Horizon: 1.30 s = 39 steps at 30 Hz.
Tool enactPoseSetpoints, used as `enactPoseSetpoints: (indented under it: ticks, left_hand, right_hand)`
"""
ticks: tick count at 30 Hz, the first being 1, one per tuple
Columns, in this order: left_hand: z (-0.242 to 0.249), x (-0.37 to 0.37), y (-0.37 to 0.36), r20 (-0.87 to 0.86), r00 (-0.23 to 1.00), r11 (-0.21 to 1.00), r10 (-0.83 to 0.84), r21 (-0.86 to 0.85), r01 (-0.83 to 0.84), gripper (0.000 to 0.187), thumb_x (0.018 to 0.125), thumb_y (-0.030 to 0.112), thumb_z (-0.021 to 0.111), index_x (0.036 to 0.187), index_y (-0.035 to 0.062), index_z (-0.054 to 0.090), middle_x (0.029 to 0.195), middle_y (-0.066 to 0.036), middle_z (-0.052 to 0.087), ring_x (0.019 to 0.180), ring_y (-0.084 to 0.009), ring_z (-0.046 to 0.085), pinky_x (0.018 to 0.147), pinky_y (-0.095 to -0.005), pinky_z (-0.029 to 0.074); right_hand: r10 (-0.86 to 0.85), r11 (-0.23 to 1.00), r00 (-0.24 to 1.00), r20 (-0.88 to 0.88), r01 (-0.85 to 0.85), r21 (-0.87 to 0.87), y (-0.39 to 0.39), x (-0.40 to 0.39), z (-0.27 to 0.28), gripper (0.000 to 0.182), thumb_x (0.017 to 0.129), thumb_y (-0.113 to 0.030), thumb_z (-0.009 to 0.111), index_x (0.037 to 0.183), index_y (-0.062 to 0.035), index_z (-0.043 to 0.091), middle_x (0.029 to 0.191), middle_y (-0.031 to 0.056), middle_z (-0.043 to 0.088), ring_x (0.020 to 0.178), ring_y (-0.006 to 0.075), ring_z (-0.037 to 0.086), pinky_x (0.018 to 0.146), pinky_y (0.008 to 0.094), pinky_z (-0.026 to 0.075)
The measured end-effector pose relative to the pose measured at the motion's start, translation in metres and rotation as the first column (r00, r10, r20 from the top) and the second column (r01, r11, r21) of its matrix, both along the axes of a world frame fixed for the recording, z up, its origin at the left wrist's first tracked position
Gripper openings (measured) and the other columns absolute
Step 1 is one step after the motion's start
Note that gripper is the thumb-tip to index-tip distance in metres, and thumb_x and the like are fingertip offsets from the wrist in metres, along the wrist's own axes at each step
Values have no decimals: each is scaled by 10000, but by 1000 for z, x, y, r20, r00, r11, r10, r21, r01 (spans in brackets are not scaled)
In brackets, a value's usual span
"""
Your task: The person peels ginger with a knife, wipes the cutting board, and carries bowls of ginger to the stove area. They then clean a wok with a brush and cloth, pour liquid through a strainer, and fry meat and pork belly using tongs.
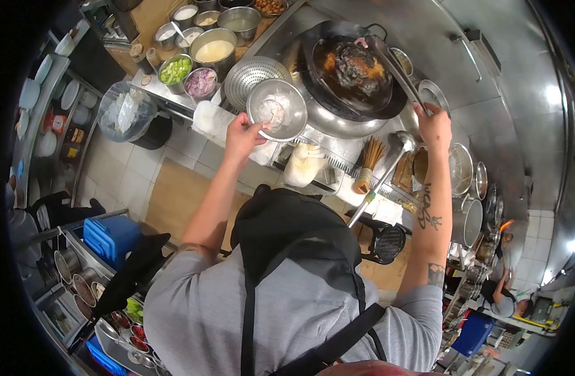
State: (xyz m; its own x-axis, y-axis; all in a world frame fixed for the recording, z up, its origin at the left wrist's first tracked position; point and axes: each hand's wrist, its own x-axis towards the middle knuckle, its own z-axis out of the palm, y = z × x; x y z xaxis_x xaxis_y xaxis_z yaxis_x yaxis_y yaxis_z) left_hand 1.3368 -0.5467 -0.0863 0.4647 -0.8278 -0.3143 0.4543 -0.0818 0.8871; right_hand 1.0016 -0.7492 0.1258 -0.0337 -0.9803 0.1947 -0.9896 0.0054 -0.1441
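My left hand is closed on the rim of a steel mixing bowl, thumb over the edge. A few pale, flour-coated pieces lie in the bowl. My right hand grips metal tongs, which reach over a black wok. At their tips is a small pinkish piece, close over the far side of the wok. Dark oil in the wok bubbles around browned food. A perforated strainer sits behind the bowl.
Tubs of chopped green vegetable, diced onion and pale liquid stand left of the strainer. A bamboo brush and long-handled ladle lie in front of the wok. A lined bin is at left. Another person works far right.
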Motion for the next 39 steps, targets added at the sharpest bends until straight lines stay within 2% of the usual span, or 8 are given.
enactPoseSetpoints:
  ticks: [10, 14, 16, 23, 27, 33, 36, 39]
  left_hand:
    - [15, 12, 17, -5, 999, 999, 36, 5, -36, 147, 892, 50, 629, 870, 68, 485, 915, -93, 644, 786, -208, 714, 646, -311, 599]
    - [39, 30, 45, 29, 998, 997, 53, -52, -51, 174, 917, 65, 645, 867, 57, 479, 912, -104, 644, 768, -200, 711, 645, -299, 602]
    - [44, 36, 50, 28, 998, 998, 48, -41, -47, 188, 925, 79, 653, 864, 55, 476, 924, -108, 647, 764, -193, 709, 642, -295, 602]
    - [55, 22, 31, 76, 997, 995, 22, -98, -15, 182, 907, 47, 652, 839, 63, 484, 921, -74, 640, 757, -159, 685, 640, -293, 603]
    - [46, 21, 27, 91, 996, 998, 24, -67, -18, 170, 892, 25, 645, 839, 53, 486, 889, -73, 625, 717, -146, 664, 620, -301, 605]
    - [30, 22, 24, 52, 998, 999, 34, -40, -32, 178, 888, 18, 642, 843, 53, 473, 916, -63, 580, 710, -163, 664, 622, -312, 606]
    - [17, 23, 21, 68, 995, 998, 67, -16, -66, 186, 887, 18, 644, 845, 54, 466, 938, -61, 563, 701, -178, 663, 619, -322, 606]
    - [14, 23, 20, 71, 997, 999, 25, 29, -27, 194, 893, 28, 650, 852, 62, 463, 893, -75, 606, 703, -184, 662, 617, -328, 603]
  right_hand:
    - [163, 986, 987, 13, -162, -42, 54, 5, 28, 534, 842, -519, 705, 1201, -123, 703, 1052, 217, 709, 1045, 358, 674, 900, 422, 518]
    - [412, 911, 903, 123, -409, -47, 106, -15, 54, 423, 825, -322, 789, 1157, -70, 719, 960, 188, 726, 844, 321, 718, 761, 360, 541]
    - [568, 823, 823, 33, -568, -8, 128, -6, 68, 437, 783, -273, 819, 1143, -47, 717, 946, 154, 722, 795, 309, 709, 727, 364, 540]
    - [678, 725, 735, 14, -672, 151, 142, 18, 22, 455, 787, -391, 786, 1133, -105, 716, 812, 96, 643, 622, 299, 638, 610, 391, 520]
    - [641, 762, 740, -203, -645, 58, 134, 18, 7, 407, 814, -401, 755, 1117, -131, 724, 777, 75, 621, 647, 287, 662, 582, 386, 528]
    - [612, 787, 774, -161, -617, 24, 122, 5, -8, 351, 838, -373, 743, 1094, -133, 734, 840, 80, 672, 704, 296, 681, 625, 377, 543]
    - [505, 862, 862, -48, -507, -33, 92, -10, -1, 345, 849, -374, 735, 1091, -128, 735, 919, 108, 709, 791, 320, 693, 712, 396, 551]
    - [263, 962, 964, -45, -258, 91, 44, -20, 1, 451, 850, -483, 708, 1118, -121, 732, 994, 175, 725, 936, 338, 698, 827, 434, 545]
